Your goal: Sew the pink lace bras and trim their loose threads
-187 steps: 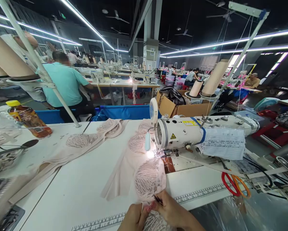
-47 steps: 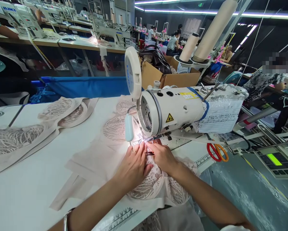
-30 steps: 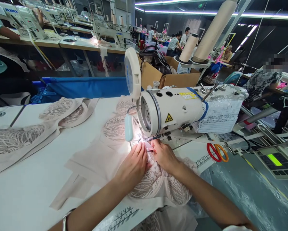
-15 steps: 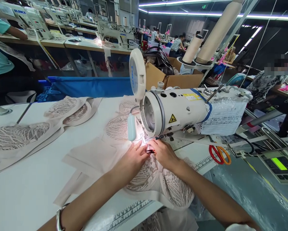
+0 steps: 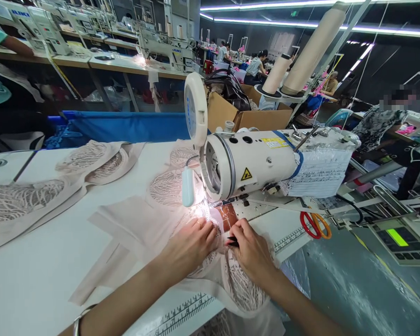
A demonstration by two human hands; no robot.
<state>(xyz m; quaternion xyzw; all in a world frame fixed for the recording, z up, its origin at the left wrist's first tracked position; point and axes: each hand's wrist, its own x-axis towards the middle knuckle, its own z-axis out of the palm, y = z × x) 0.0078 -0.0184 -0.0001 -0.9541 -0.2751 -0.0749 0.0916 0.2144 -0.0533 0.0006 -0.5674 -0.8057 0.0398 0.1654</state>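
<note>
A pale pink lace bra (image 5: 246,284) lies under and in front of the sewing machine (image 5: 255,161), with one cup near the table's front edge. My left hand (image 5: 192,242) presses its bent fingers onto the bra's fabric just in front of the lit needle area. To its right, my right hand (image 5: 252,252) is closed around a small black pointed tool (image 5: 232,241), whose kind I cannot make out. Its fingers sit close to the bra's edge. A reddish-brown plate (image 5: 228,217) shows between the hands and the machine.
More lace bra pieces (image 5: 101,161) lie to the left on the white table (image 5: 31,284). Orange and red scissors (image 5: 315,225) hang right of the machine, by a control panel (image 5: 397,240). Thread cones (image 5: 276,74) stand behind, near a cardboard box (image 5: 262,119). Co-workers sit farther back.
Both hands have drawn back from the needle toward me, the right one farther and away from the left. The reddish-brown plate is now uncovered. The view has shifted slightly.
</note>
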